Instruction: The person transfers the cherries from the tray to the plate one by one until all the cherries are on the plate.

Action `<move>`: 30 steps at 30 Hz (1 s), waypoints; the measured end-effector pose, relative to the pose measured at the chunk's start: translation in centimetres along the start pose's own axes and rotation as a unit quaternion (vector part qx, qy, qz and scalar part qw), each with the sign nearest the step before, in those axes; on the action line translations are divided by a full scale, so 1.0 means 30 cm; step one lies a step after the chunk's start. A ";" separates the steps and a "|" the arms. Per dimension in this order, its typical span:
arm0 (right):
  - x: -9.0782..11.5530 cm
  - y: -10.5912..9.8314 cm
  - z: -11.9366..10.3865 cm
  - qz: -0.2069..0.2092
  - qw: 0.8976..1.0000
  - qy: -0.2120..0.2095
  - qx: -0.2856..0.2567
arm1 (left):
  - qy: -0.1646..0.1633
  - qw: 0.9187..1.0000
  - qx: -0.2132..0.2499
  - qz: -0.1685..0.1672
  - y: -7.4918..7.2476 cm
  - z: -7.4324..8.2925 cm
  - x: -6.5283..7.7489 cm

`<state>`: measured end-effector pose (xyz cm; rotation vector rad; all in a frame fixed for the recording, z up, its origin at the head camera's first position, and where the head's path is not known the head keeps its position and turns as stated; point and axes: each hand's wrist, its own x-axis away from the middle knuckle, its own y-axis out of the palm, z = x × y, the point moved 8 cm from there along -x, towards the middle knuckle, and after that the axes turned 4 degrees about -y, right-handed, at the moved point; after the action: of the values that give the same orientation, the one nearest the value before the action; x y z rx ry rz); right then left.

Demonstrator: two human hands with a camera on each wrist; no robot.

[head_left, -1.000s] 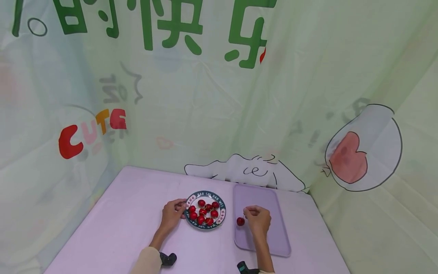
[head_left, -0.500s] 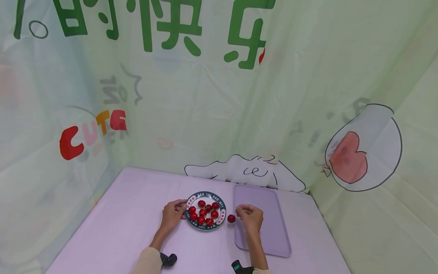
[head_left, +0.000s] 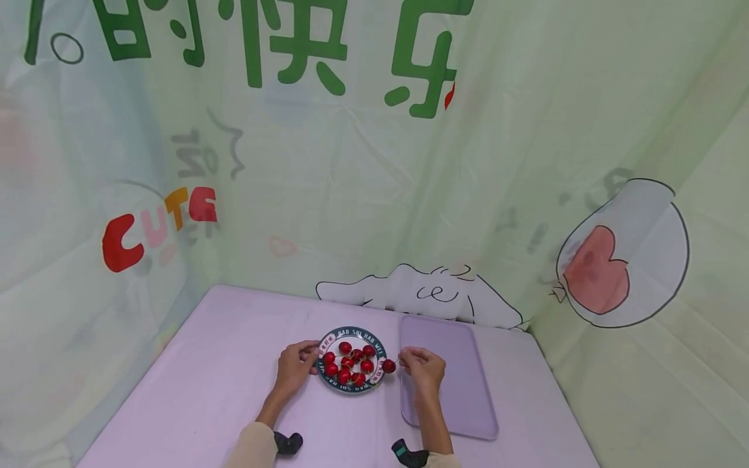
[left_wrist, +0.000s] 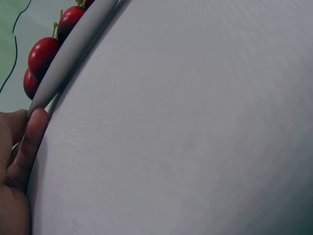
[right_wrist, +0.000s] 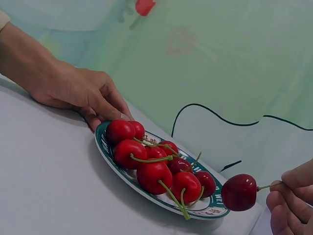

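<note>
A round plate (head_left: 351, 391) with a dark green patterned rim stands on the table, bearing several red cherries (right_wrist: 154, 176) with green stems. My left hand (head_left: 294, 367) pinches the plate's left edge; in the left wrist view its thumb and a finger (left_wrist: 36, 128) meet at the rim. With my right hand (head_left: 425, 372) I pinch the green stem of a single dark red cherry (right_wrist: 239, 192). That cherry hangs at the plate's right rim, and whether it touches the rim I cannot tell.
A shallow purple tray (head_left: 462, 396) lies right of the plate, partly under my right hand and forearm. The table (head_left: 257, 318) has a pale lilac cover. Printed curtains (head_left: 328, 195) hang behind it and at both sides.
My right hand has carried the cherry leftward from over the purple tray to the plate's right rim. The left hand and the plate have stayed in place.
</note>
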<state>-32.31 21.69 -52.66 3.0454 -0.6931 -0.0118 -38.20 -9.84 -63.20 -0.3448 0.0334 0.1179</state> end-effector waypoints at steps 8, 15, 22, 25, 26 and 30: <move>0.002 0.000 -0.001 -0.012 0.998 0.047 -0.033 | 0.000 1.000 -0.004 -0.002 0.004 0.007 -0.002; -0.065 0.021 0.096 -0.008 0.997 0.060 -0.057 | -0.002 1.000 -0.002 0.000 -0.002 0.015 0.000; -0.101 0.062 0.163 -0.011 0.994 0.071 -0.079 | -0.005 1.000 0.003 0.000 -0.007 0.009 0.000; -0.108 0.074 0.177 -0.011 0.993 0.079 -0.082 | -0.003 1.000 0.003 -0.002 -0.004 0.004 0.000; -0.109 0.078 0.181 -0.011 0.993 0.082 -0.083 | -0.003 1.000 0.003 -0.001 -0.003 0.003 0.001; -0.110 0.091 0.186 -0.014 0.992 0.087 -0.089 | -0.002 1.000 0.004 -0.002 0.000 0.001 0.002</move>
<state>-36.53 20.58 -58.18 2.8430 -0.6018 0.1798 -38.14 -9.81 -63.19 -0.3359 0.0288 0.1142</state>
